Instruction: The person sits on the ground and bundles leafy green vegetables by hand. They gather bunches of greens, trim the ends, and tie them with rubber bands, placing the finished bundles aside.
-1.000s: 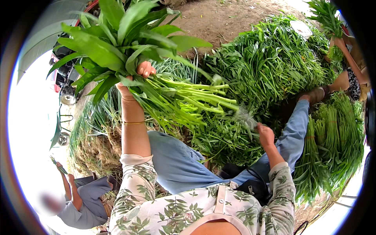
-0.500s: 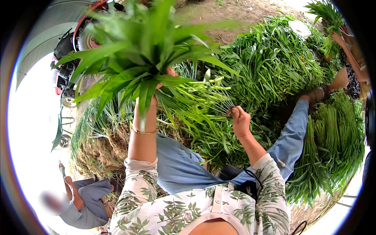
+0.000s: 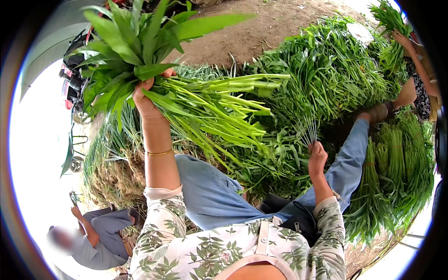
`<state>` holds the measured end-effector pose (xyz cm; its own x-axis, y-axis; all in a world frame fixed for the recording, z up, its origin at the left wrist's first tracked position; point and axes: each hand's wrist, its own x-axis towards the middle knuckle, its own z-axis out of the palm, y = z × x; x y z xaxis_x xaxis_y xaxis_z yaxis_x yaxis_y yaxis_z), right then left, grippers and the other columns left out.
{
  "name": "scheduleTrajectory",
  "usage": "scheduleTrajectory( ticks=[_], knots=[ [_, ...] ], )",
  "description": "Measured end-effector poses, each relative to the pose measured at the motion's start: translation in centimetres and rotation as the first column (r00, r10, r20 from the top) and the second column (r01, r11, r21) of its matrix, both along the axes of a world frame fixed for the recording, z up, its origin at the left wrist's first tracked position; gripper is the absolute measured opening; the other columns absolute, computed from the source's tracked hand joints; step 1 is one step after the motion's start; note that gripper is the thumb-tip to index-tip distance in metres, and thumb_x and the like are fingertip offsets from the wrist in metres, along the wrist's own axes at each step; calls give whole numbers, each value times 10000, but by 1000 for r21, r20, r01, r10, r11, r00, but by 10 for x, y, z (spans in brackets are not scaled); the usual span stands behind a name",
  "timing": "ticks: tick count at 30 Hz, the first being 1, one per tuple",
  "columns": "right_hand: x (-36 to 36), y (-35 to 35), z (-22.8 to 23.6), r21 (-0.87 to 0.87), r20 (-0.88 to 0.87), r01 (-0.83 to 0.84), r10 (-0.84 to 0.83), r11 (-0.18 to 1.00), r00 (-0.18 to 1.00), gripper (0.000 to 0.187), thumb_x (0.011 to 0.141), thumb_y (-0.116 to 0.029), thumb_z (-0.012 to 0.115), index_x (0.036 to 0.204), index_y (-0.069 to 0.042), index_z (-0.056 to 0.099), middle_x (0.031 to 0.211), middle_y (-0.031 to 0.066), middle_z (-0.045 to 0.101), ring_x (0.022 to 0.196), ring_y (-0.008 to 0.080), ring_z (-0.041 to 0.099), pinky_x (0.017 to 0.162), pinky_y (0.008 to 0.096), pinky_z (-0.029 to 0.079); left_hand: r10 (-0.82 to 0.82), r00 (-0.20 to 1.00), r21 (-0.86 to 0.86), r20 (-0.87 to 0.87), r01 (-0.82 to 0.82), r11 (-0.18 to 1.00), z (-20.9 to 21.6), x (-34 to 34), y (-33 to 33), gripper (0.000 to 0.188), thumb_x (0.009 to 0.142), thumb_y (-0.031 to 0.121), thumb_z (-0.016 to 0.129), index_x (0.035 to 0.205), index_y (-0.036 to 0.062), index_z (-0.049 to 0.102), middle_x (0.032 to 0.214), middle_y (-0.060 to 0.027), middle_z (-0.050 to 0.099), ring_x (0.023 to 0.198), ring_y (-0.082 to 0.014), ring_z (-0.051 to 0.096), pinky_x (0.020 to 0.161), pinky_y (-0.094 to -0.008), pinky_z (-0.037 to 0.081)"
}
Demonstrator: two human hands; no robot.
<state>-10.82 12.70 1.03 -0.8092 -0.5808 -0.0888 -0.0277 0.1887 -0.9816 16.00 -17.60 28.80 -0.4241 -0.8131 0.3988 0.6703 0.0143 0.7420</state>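
My left hand is closed round a bunch of long-stemmed leafy greens that look like water spinach. Broad leaves spread up and left of the fist, while the pale green stems fan out to the right. Between the fingers of my right hand is a small tool with thin wire tines, its tines spread upward. Its handle is hidden in the grip. The tines are apart from the bunch, above a large heap of loose greens.
Tied bundles of greens lie at the right. Roots-out plants are piled at the left, beside a seated person. Another person's hand holds greens at the far right. My legs straddle the heap; bare soil lies beyond.
My left hand has moved left with the bunch, so its stems show more fully. My right hand has drawn right and slightly down, taking the wire tines away from the stems.
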Motion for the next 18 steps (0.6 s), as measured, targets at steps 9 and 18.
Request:
scheduleTrajectory(
  ticks=[9,18],
  knots=[
    [67,-94,50,-60,-469,-454,376,889,799,254,920,-229,533,752,-39,541,588,165,473,518,341,443,478,360,384,45,993,-20,109,-43,999,14,-29,19,280,661,107,621,909,-15,575,789,-142,604,737,-293,595,727,-408,505],
    [57,-59,64,-472,30,-178,218,864,976,284,977,-151,424,790,27,544,680,12,559,567,68,386,515,248,343,111,994,99,9,-111,989,17,-15,6,239,704,116,615,906,-4,570,801,-124,589,757,-267,561,840,-414,450]
  ],
)
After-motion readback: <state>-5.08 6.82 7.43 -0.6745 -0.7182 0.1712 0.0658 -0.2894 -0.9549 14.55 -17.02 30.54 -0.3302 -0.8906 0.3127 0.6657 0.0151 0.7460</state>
